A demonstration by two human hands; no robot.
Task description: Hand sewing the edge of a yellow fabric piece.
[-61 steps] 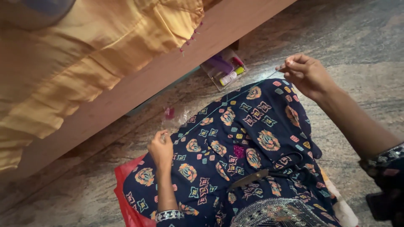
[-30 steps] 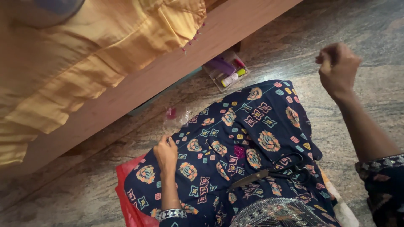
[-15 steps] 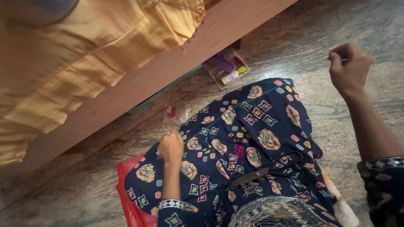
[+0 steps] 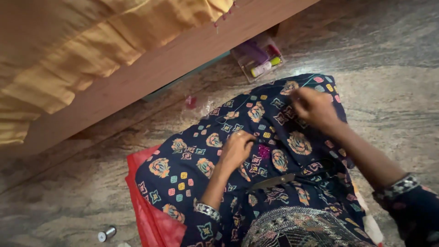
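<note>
A dark blue patterned cloth [image 4: 201,164] lies spread over my lap and the floor. My left hand [image 4: 235,150] rests on it with fingers curled, right beside a small pink sequin patch [image 4: 264,151]. My right hand [image 4: 313,107] is lowered onto the cloth's far side, fingers pinched together as if on a needle, which is too small to see. A thin pale thread [image 4: 238,105] runs from that hand across the cloth.
A wooden bed frame [image 4: 151,77] with a yellow cover [image 4: 68,50] runs along the top. A clear box of thread spools [image 4: 258,57] sits by it. Red fabric [image 4: 151,219] lies under the cloth; a small spool [image 4: 106,234] lies on the stone floor.
My right hand, raised high to the right a second ago, has come down onto the cloth. My left hand slid right toward the pink patch.
</note>
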